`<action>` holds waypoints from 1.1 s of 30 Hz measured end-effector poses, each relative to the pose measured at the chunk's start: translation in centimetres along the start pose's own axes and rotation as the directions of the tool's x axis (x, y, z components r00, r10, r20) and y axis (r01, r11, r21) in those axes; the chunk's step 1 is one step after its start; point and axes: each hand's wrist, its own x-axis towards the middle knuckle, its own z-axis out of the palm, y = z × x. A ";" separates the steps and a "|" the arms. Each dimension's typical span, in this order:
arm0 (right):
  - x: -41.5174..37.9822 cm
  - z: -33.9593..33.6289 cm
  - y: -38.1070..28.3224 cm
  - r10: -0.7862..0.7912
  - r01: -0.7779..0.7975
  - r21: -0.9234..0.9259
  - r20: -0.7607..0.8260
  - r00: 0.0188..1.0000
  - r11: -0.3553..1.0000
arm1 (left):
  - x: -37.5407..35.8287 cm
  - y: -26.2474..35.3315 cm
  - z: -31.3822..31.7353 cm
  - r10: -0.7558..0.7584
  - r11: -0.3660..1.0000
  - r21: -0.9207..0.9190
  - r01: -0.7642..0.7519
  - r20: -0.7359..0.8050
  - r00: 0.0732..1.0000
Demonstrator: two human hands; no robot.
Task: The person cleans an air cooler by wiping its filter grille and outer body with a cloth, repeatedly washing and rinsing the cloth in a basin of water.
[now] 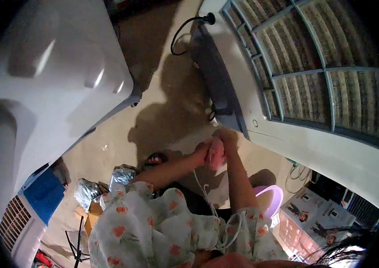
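A crumpled pink cloth (216, 154) is bunched between my two hands, in front of my body and above the floor. My left hand (201, 151), on the arm at image left, has its fingers closed round the cloth's left side. The other hand (226, 135) grips the cloth from the upper right. Both hands are close together beside the lower corner of a white cooler with a slatted grille (303, 85). Shadow hides some of the fingers.
A large pale plastic body (59, 76) fills the left. Foil-wrapped bundles (86, 193), a blue panel (44, 194) and a black stand (79, 250) lie lower left. A purple tub (275, 201), printed carton (308, 219) and coiled cable (297, 178) are lower right. A black cord (178, 38) hangs above.
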 end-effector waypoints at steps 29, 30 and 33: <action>-13.5 6.3 -4.3 -0.147 0.125 0.193 0.104 0.984 0.973 | 3.2 26.8 18.6 0.300 0.761 0.529 -0.376 0.228 0.926; -12.9 5.4 -2.6 -0.136 0.113 0.208 0.096 0.986 0.971 | 4.0 27.2 18.1 0.249 0.811 0.435 -0.392 0.349 0.903; -13.1 4.6 -1.8 -0.062 0.056 0.188 0.025 0.998 0.981 | 6.0 25.6 15.3 0.321 0.677 0.508 -0.533 0.448 0.834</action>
